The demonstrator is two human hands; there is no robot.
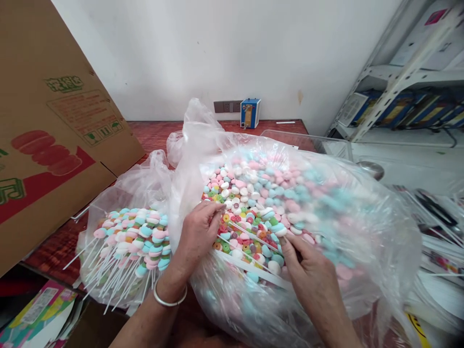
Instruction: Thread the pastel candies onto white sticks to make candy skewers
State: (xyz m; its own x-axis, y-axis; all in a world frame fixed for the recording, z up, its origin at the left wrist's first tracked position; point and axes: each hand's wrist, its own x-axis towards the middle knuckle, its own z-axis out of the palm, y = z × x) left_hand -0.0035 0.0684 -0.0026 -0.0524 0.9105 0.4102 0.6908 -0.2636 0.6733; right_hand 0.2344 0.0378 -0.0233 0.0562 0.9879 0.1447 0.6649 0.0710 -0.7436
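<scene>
A big clear plastic bag [377, 232] lies open before me, full of pink, blue and white marshmallow candies [250, 181] and small colourful gummy rings [259, 247]. My left hand [199, 232] is over the bag's left side, thumb and forefinger pinched together; what they hold, if anything, is too small to make out. At the lower right of the opening, my right hand [311, 270] pinches the end of a short candy skewer [274, 222] of marshmallows with a green ring between them. Loose white sticks [250, 233] lie across the candies between my hands.
Left of the big bag, a smaller bag holds several finished candy skewers [145, 237] with white sticks. A large cardboard box [54, 111] stands at the left. At the wall sits a blue device [250, 113] on the red-brown table [145, 129]. Metal shelving [384, 101] rises at the right.
</scene>
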